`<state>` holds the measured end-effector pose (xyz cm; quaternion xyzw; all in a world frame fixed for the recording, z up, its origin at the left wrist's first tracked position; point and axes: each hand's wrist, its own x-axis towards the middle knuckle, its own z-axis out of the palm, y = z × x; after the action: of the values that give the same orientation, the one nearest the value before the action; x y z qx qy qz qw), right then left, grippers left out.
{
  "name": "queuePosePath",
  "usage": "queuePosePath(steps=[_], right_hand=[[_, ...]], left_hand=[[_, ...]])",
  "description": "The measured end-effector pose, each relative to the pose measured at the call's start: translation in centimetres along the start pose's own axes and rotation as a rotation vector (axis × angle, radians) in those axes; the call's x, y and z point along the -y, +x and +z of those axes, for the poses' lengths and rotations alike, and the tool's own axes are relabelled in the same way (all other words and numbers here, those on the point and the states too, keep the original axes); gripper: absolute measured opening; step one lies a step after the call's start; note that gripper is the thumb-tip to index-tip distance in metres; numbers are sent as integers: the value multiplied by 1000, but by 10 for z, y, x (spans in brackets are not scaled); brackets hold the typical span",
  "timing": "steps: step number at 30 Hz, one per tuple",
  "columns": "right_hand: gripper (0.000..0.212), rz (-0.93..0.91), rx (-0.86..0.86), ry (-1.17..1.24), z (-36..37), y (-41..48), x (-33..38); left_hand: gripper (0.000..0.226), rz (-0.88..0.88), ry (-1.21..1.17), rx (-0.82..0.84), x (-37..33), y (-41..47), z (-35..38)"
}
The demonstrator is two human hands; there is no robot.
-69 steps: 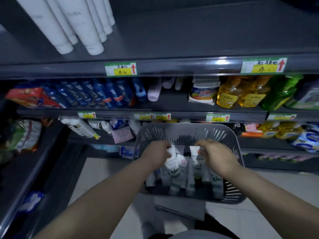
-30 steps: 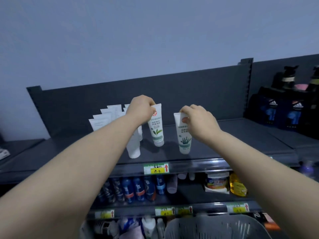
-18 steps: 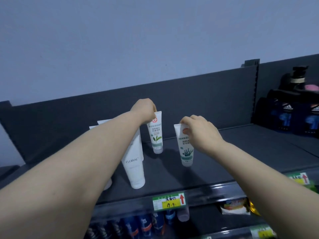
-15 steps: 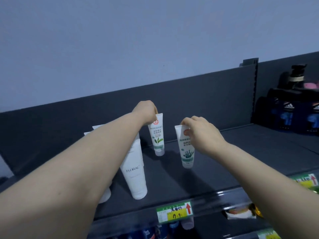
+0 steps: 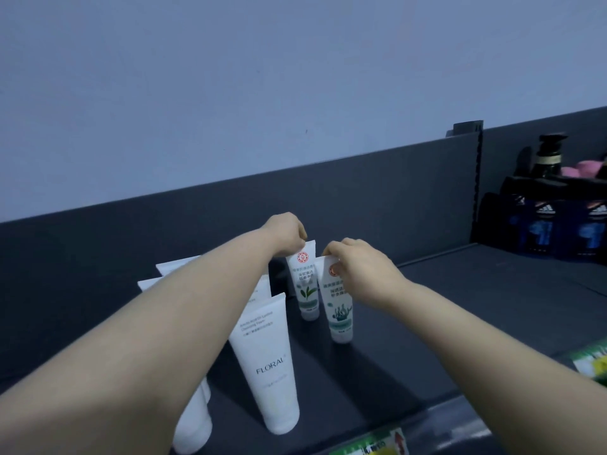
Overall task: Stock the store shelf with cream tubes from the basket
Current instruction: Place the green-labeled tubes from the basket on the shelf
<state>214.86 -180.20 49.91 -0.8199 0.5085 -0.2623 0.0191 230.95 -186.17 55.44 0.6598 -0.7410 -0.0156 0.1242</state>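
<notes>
Two small white cream tubes stand cap-down on the dark top shelf (image 5: 460, 310). My left hand (image 5: 285, 234) pinches the top edge of the rear tube (image 5: 306, 287), which has a green leaf print. My right hand (image 5: 356, 267) grips the top of the front tube (image 5: 338, 310), printed with a dark plant. The two tubes stand close together, the front one overlapping the rear one in view. The basket is out of view.
Several larger white FLORAL tubes (image 5: 269, 359) stand in a row at the left, under my left forearm. Dark boxes and a pump bottle (image 5: 548, 205) fill the shelf's far right. A price label (image 5: 371, 446) sits on the front rail.
Both hands lifted a tube each from the basket up to the top shelf. Over the last half second the tubes came down onto the shelf and closer together.
</notes>
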Motion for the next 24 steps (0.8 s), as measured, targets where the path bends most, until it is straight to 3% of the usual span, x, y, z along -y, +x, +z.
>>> queuePosePath(steps=[6,12,19,24], right_hand=[[31,4,24,-12,12,20,18],[40,25,95,-85,25,30,23],[49,38,33,-74,14,17,17],[42,1,12,-198,-11,-19,-3]], left_hand=[[32,-23,-30,-142,14,-4,-20],[30,-25,57,-136,20,-13,-21],[41,-25,136,-200,1,-44,-31],[41,-93,240,-155,-28,-80,-33]])
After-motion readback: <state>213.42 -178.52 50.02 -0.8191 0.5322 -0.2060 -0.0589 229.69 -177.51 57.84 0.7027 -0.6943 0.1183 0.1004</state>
